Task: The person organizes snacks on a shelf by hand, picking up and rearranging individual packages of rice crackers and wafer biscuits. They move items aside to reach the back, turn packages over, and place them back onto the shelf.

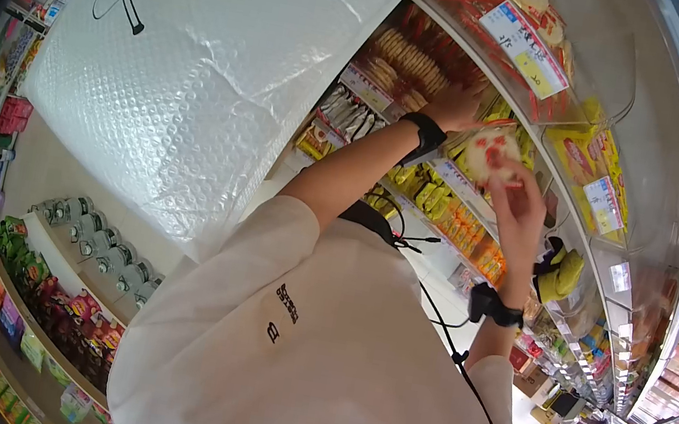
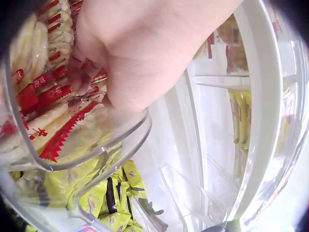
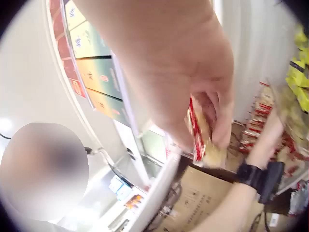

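My left hand (image 1: 454, 106) reaches into a clear bin of wrapped round crackers (image 1: 412, 59). Seen from the left wrist, this hand (image 2: 140, 53) has bent fingers down among the red-edged cracker packets (image 2: 46, 96), pinching at one; its fingertips are partly hidden. My right hand (image 1: 522, 210) holds up a flat, clear packet of pale crackers with red print (image 1: 486, 157), beside the left hand and over the shelf. In the right wrist view, the thumb and fingers of this hand (image 3: 178, 72) pinch the packet (image 3: 198, 130), which appears edge-on.
A large bubble-wrap package (image 1: 188, 99) fills the upper left. Clear bins with price labels (image 1: 525, 50) curve along the right, yellow packets (image 1: 593, 154) in one. Lower bins hold yellow and orange snacks (image 1: 457, 226). A cardboard box (image 3: 200, 198) and a blurred person (image 3: 43, 169) also show.
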Tool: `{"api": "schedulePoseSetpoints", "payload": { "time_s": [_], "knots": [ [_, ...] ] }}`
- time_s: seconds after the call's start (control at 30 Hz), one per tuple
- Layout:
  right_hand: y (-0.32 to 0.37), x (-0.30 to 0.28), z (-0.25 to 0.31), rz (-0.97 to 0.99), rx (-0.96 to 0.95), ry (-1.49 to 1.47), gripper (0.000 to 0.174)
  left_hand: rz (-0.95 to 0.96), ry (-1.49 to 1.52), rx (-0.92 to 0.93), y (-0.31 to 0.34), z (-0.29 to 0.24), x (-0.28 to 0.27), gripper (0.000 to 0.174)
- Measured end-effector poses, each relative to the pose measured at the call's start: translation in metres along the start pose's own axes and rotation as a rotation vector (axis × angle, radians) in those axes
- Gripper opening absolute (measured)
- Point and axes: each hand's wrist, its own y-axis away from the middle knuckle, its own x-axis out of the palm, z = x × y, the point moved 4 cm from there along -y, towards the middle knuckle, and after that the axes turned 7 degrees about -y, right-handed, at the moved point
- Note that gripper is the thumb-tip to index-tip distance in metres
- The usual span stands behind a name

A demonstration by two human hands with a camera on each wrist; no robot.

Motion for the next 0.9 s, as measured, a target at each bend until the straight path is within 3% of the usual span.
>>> {"api": "schedulePoseSetpoints", "payload": {
  "time_s": [0.07,0.17,0.27,0.4,0.57,0.67,0.8,0.87,0.9],
  "knots": [
    [-0.006,0.007,-0.021,-0.215,0.008,0.07,0.029,0.071,-0.021,-0.03,-0.003,0.0,0.0,0.064],
    [-0.027,0.014,-0.051,-0.313,-0.245,0.257,0.034,0.066,0.043,-0.078,-0.005,0.003,0.006,0.063],
    [-0.056,0.016,-0.06,-0.4,-0.305,0.426,0.035,0.09,0.095,-0.092,-0.006,0.006,0.009,0.062],
    [-0.1,0.01,-0.099,-0.341,-0.353,0.558,0.035,0.089,0.16,-0.116,-0.002,0.002,-0.003,0.051],
    [-0.138,0.007,-0.132,-0.353,-0.415,0.764,0.035,0.096,0.071,-0.004,-0.007,0.008,0.021,0.032],
    [-0.148,0.007,-0.127,-0.297,-0.531,0.836,0.038,0.133,0.074,-0.03,-0.002,-0.003,-0.017,0.028],
    [-0.163,0.005,-0.14,-0.18,-0.261,0.749,0.041,0.028,0.144,0.0,0.002,0.004,-0.009,0.025],
    [-0.17,0.004,-0.15,-0.14,-0.175,0.737,0.043,0.22,0.227,-0.048,0.002,0.007,-0.01,0.022],
    [-0.173,0.004,-0.153,-0.146,-0.224,0.714,0.037,0.316,0.267,-0.072,0.004,0.007,-0.021,0.021]
  ]
}}
